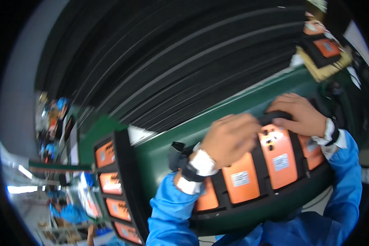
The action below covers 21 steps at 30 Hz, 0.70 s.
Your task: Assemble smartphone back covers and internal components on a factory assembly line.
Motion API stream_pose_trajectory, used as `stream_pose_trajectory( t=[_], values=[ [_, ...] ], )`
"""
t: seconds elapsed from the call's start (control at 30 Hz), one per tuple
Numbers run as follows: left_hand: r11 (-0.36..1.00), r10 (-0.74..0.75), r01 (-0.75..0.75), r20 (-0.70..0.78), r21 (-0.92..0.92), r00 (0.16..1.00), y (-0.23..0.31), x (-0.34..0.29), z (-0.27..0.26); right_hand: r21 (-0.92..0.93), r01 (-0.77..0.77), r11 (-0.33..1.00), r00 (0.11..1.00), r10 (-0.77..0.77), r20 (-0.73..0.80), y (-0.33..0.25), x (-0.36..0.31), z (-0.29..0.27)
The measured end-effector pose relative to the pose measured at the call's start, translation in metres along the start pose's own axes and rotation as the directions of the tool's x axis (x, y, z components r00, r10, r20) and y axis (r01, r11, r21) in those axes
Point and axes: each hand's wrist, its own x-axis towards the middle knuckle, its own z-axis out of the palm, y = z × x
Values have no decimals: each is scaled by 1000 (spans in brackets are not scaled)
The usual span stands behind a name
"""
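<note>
My right hand [299, 115] pinches a curved black piece [274, 118], whose exact kind I cannot make out, above the top end of an orange phone back [278, 158]. Close beside it my left hand [230, 137] is curled and smeared by motion, so its grip is unclear. Beneath both hands a black tray [264, 194] holds several orange phone backs with pale square labels. One orange phone back [241, 180] lies below my left hand. Another orange phone back [311, 152] is partly covered by my right hand and wrist.
A second black tray [133, 184] with orange phone backs stands at the left. Stacked black trays [184, 61] fill the far side of the green bench [160, 151]. At the far right, a yellow-edged block [324, 71] bears a black holder with an orange phone back.
</note>
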Motion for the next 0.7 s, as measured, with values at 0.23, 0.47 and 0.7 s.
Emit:
stream_pose_trajectory(
  t=[0.23,0.47,0.7],
  values=[
    [970,-226,239,200,-42,953,3,7,0,28,0,1000,1000,1,-4,12,-5,7],
    [938,-337,343,94,-57,937,-7,10,0,16,-20,1000,1000,20,6,18,-5,5],
    [859,-493,465,103,212,864,-8,2,2,18,-24,1000,1000,24,20,14,-5,5]
  ],
)
